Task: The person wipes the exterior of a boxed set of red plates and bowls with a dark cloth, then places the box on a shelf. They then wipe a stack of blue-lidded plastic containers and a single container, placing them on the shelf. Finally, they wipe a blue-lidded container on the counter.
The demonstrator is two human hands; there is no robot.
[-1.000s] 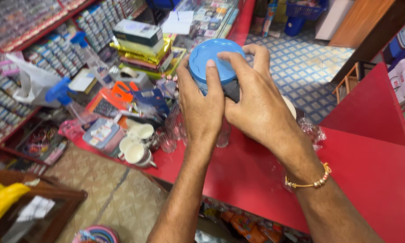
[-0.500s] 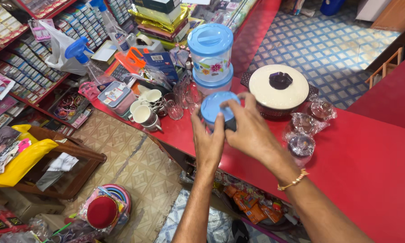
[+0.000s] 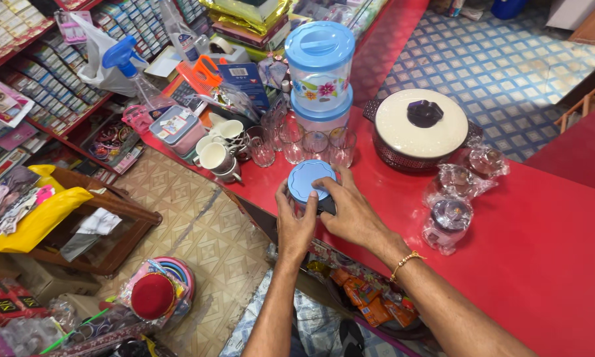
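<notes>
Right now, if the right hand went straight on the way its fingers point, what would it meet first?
The right hand points up-left across the blue-lidded container it grips. Beyond that, probably the white cups, though depth is unclear.

The blue-lidded jar (image 3: 309,185), raised high a second ago, now sits low on the red surface (image 3: 509,251), in front of the row of glasses (image 3: 302,142) (both hands come down with it, grip unchanged).

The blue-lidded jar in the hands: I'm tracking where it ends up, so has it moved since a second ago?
Yes. The blue-lidded jar has come down from mid-air to the red counter, in front of the stacked containers, both hands on it.
</notes>
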